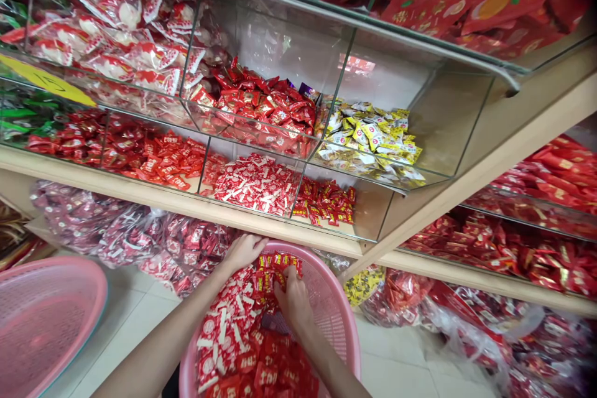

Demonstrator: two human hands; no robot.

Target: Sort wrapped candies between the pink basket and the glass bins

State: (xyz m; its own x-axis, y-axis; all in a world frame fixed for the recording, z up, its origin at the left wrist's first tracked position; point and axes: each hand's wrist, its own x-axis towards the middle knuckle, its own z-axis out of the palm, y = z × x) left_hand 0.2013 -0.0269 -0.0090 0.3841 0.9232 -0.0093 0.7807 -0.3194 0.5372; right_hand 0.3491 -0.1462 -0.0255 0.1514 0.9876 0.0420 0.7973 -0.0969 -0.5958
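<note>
A pink plastic basket (pixel 333 298) sits low in front of me, full of small red and white wrapped candies (pixel 242 342). My left hand (pixel 243 251) rests on the basket's far rim, fingers curled over the edge. My right hand (pixel 293 298) is down among the candies, its fingers closed on a cluster of red and yellow candy packets (pixel 273 266). Above the basket stands a shelf of clear bins holding red candies (pixel 265 102), red and white candies (pixel 256 183) and yellow and white candies (pixel 370 140).
A second pink basket (pixel 44 317) stands at the left on the pale tiled floor (pixel 401 364). Bulk plastic bags of candy (pixel 135 233) lie under the wooden shelf (pixel 196 205). More red packets fill the shelves to the right (pixel 536 249).
</note>
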